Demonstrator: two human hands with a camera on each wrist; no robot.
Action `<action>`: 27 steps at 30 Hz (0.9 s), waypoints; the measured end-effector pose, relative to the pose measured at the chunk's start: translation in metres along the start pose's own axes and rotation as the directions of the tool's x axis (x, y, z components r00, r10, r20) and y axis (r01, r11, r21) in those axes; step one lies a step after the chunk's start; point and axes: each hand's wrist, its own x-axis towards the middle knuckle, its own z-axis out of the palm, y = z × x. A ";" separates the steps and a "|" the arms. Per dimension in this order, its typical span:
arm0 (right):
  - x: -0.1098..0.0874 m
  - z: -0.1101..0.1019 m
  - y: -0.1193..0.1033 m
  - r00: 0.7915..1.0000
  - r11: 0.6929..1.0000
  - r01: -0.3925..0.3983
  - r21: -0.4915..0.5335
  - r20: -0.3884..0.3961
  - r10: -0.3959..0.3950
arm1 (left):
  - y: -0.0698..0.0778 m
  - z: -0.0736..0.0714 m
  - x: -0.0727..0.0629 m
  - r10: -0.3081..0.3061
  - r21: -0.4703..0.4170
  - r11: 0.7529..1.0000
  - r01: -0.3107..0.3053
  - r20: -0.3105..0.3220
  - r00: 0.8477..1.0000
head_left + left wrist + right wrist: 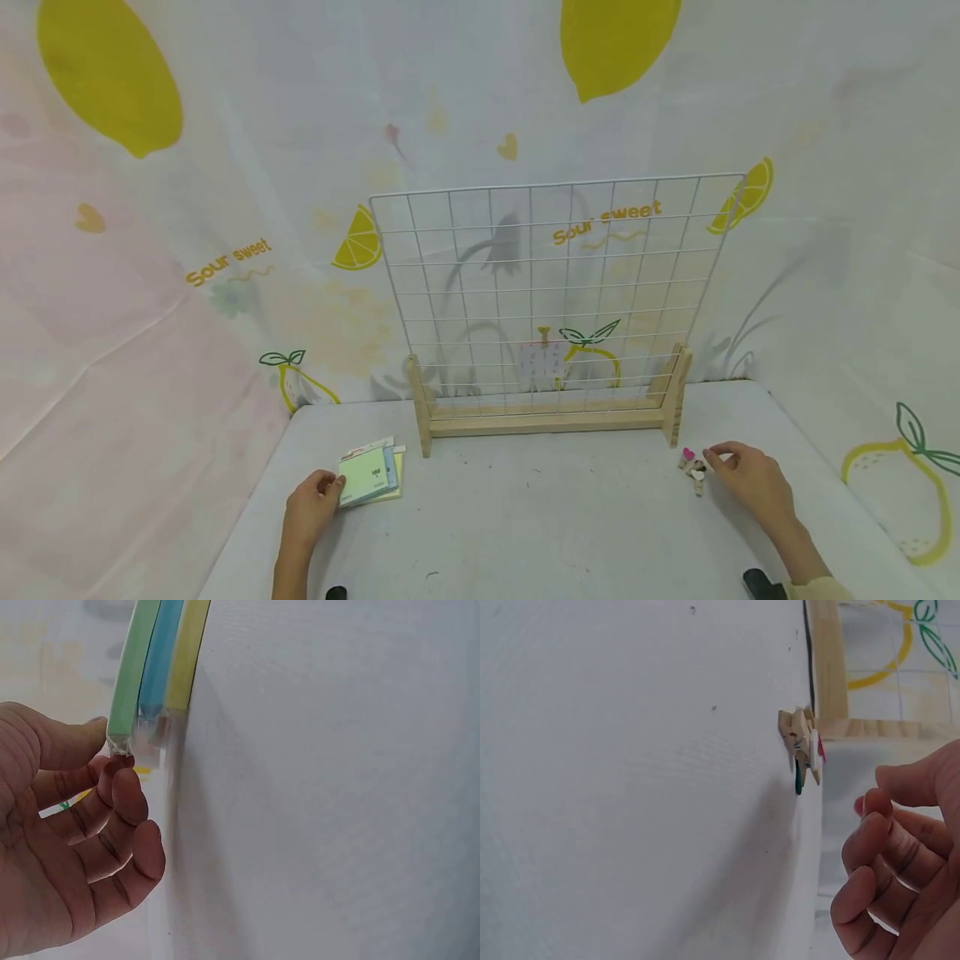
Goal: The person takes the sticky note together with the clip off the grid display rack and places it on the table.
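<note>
On the left of the table lies a fanned stack of sticky note pads in clear wrap: a green pad (365,477) on top, a blue pad (162,656) and a yellow pad (187,660) beneath. My left hand (310,507) pinches the near edge of the green pad between thumb and fingers. Over at the right, a small cluster of wooden mini clothespins (799,739) lies on the table, one with a pink heart. My right hand (753,487) hovers just beside them, its fingers loosely bent and apart from the cluster, with nothing clearly held.
A white wire grid (510,287) stands upright in a wooden base (547,423) at the back of the table (525,517). A small clothespin (544,335) clips a pale patterned card (542,360) low on the grid. Lemon-printed cloth hangs behind.
</note>
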 end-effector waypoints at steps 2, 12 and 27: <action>0.001 -0.001 -0.001 1.000 1.000 0.000 -0.001 -0.030 0.000 | 0.002 -0.001 -0.001 -0.003 0.016 1.000 0.003 -0.024 1.000; 0.003 -0.004 -0.012 0.989 0.998 0.058 -0.007 -0.135 -0.058 | 0.013 -0.005 -0.002 0.060 0.004 0.998 -0.060 -0.095 0.994; 0.007 -0.019 -0.040 0.976 0.992 0.129 -0.012 -0.177 -0.129 | 0.029 -0.001 0.004 0.139 -0.043 0.988 -0.151 -0.208 0.968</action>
